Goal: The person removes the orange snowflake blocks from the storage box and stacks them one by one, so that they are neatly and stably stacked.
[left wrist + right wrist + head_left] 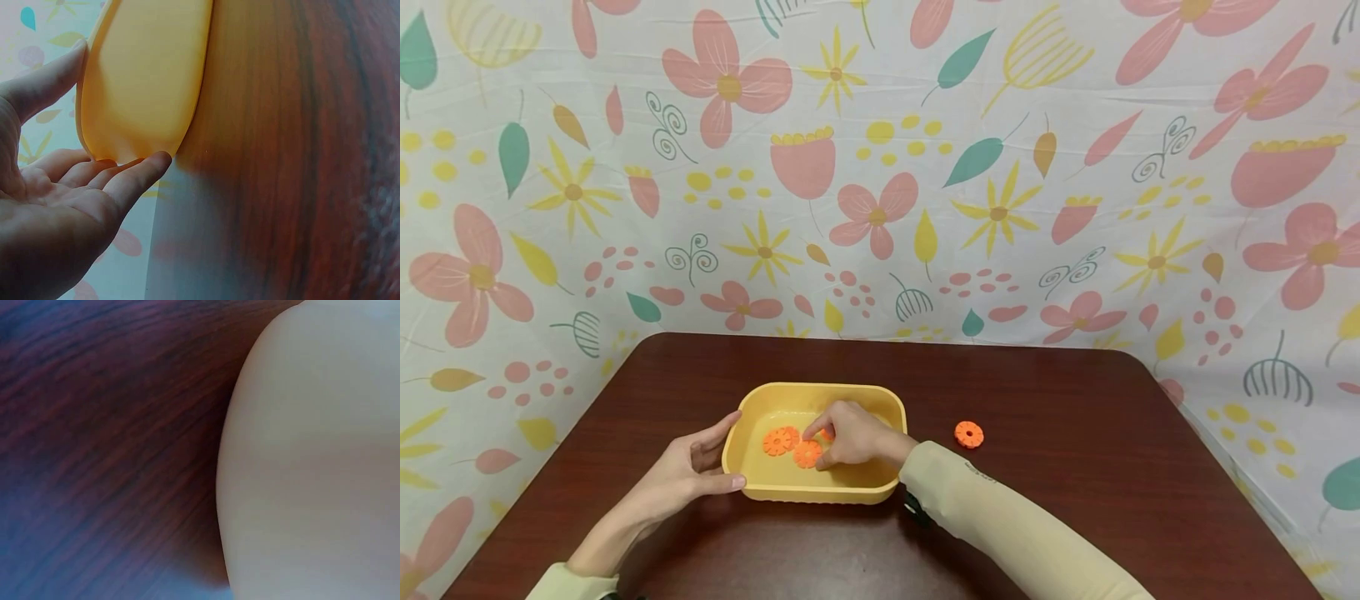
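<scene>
A yellow rectangular plastic tray [816, 493] with rounded corners stands on the table. At its left end my left hand [681, 471] grips it, thumb at the near corner and fingers along the outer wall; the left wrist view shows this tray end [144, 81] between thumb and fingers. Inside lie several orange notched discs [777, 442], some overlapping. My right hand [853, 437] reaches into the tray, its thumb and index finger pinching the edges of one disc [807, 454]. Another orange piece is partly hidden under that hand.
One more orange notched disc [969, 434] lies on the dark wooden table [1060, 417], right of the tray. A floral cloth [880, 125] hangs behind the table. In the right wrist view, a smooth pale surface [312, 456] blocks sight of the fingers.
</scene>
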A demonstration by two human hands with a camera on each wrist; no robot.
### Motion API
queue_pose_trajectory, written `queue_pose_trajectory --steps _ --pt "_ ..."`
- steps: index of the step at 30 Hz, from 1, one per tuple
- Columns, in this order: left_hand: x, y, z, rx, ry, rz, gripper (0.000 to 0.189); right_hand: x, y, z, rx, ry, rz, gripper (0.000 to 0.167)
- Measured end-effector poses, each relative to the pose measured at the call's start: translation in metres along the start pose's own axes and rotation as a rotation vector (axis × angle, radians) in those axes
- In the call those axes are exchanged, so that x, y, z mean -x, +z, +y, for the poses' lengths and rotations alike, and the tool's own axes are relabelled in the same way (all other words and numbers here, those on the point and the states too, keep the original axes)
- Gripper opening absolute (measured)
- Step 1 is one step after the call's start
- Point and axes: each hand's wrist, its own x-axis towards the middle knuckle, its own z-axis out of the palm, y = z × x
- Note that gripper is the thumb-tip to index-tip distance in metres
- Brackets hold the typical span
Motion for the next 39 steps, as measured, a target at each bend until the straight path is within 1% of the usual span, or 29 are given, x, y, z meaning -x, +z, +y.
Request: queue_pose_trajectory --steps 6,12,21,39 --pt "0.0014 0.0006 0.0008 0.007 -0.002 -0.013 0.095 -0.0006 0.001 0.0005 -0.006 0.012 -0.001 0.037" --pt "0.0018 0.0008 0.0009 0.003 0.006 -0.016 0.095 0.0005 0.0001 0.0001 0.002 -0.005 0.011 0.034" --pt "0.001 0.0017 0.001 0.012 -0.01 0.002 0.096 0.001 -0.0027 -0.0002 -0.022 -0.012 0.022 0.035" --pt "0.001 0.0015 0.001 0.008 -0.009 0.005 0.095 0.0053 -0.0055 -0.0027 -0.059 -0.048 0.034 0.035"
